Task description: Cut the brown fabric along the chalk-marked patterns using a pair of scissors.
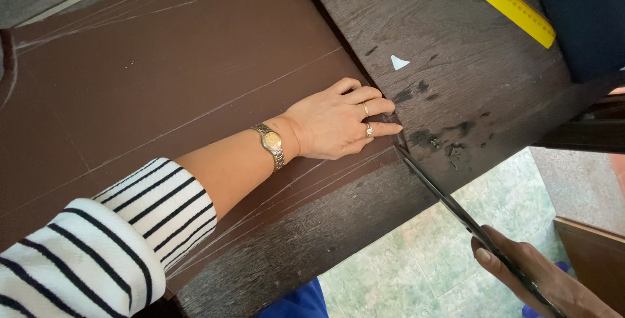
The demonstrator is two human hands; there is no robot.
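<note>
A brown cloth (169, 90) with chalk lines lies spread on a dark wooden table (456, 38). My left hand (342, 123) rests flat on the cloth near its right edge, fingers together and pointing right; it wears rings and a wristwatch. My right hand (540, 276) at the lower right grips the handles of long dark scissors (449, 201). The blades reach up and left, with the tip at the cloth's edge just beside my left fingertips.
A yellow ruler (501, 2) lies at the table's far right. A small white chip (398, 63) sits on the wood above my left hand. Greenish floor tiles (423, 259) show below the table's edge. Dark blue fabric (583, 12) is at the top right.
</note>
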